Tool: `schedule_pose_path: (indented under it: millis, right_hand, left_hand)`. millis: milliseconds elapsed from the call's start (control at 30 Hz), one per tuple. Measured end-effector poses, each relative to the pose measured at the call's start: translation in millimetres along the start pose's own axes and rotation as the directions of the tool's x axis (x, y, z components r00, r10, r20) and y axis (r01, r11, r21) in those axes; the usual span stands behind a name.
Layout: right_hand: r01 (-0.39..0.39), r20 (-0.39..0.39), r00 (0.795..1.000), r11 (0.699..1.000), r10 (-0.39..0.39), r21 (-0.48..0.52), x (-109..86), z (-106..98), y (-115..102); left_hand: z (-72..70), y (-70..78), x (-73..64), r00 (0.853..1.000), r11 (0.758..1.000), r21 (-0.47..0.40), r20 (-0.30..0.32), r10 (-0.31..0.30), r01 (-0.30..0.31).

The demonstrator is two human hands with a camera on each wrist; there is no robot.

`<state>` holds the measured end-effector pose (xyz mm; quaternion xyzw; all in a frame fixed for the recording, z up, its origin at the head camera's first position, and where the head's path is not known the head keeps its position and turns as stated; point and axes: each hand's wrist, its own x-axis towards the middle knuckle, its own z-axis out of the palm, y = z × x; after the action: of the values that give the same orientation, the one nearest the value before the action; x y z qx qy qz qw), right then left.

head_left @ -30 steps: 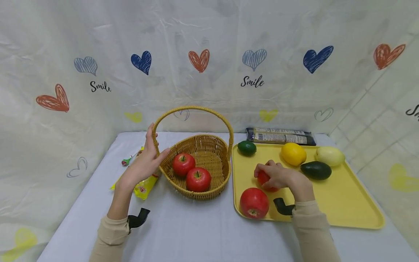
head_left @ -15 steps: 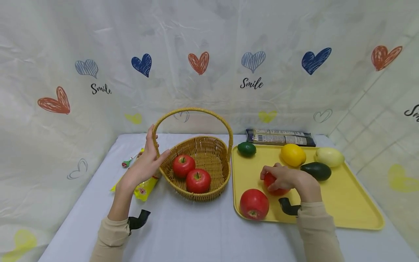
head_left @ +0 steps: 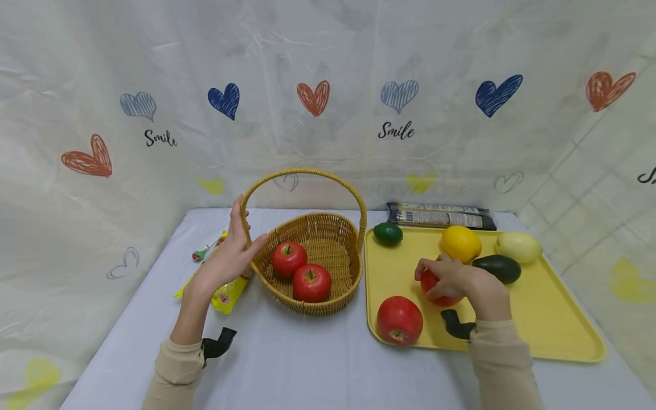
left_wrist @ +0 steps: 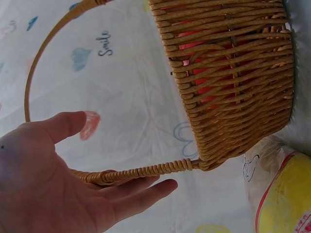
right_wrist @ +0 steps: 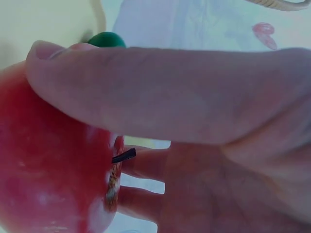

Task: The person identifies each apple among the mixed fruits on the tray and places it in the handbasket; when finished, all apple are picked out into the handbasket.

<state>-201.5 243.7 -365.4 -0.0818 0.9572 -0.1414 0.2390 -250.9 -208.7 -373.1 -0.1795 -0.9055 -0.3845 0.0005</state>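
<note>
My right hand (head_left: pixel 453 280) holds a red apple (head_left: pixel 431 283) over the yellow tray (head_left: pixel 543 324), thumb on one side and fingers round the other. The stem and red skin of that apple (right_wrist: pixel 53 155) fill the left of the right wrist view. A second red apple (head_left: pixel 400 320) lies at the tray's front left corner. My left hand (head_left: pixel 230 256) rests its straight fingers against the left side of the handle of a wicker basket (head_left: pixel 302 307), the thumb (left_wrist: pixel 65 127) standing apart. Two red apples (head_left: pixel 311 283) sit in the basket.
On the tray also lie a small green lime-like fruit (head_left: pixel 388 234), a yellow lemon (head_left: pixel 461 244), a dark green avocado (head_left: pixel 498 268) and a pale yellow-green fruit (head_left: pixel 519 247). Dark packages (head_left: pixel 441 216) lie behind it. Left of the basket are a yellow bag (head_left: pixel 229 295) and a lollipop (head_left: pixel 199 255).
My right hand has moved right and slightly nearer with the apple it holds, away from the apple at the corner. The left hand and basket stay where they were.
</note>
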Motion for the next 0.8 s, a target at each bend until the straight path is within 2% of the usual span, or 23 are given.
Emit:
schedule_pose_path:
  millis: [67,300,467,800]
  right_hand:
    - [-0.002,-0.019,1.0,1.0,0.002,-0.011,-3.0,-0.5,-3.4]
    - [0.007,-0.088,0.996,0.999,-0.003,0.044,-11.2,-1.3,-10.9]
    - [0.037,-0.132,0.991,0.998,-0.031,0.047,-16.6,-3.5,-14.5]
    - [0.133,-0.248,0.961,0.991,-0.121,0.033,-22.2,-2.2,-22.2]
  left_hand:
    - [0.2,-0.4,-0.1,1.0,1.0,-0.001,0.003,-0.003,0.003]
    - [0.5,-0.9,0.6,1.0,1.0,-0.005,0.004,-0.001,0.001]
    - [0.0,-1.0,0.9,1.0,1.0,-0.014,0.005,0.0,0.0]
    - [0.5,-0.7,1.3,1.0,1.0,-0.014,0.006,-0.004,0.004]
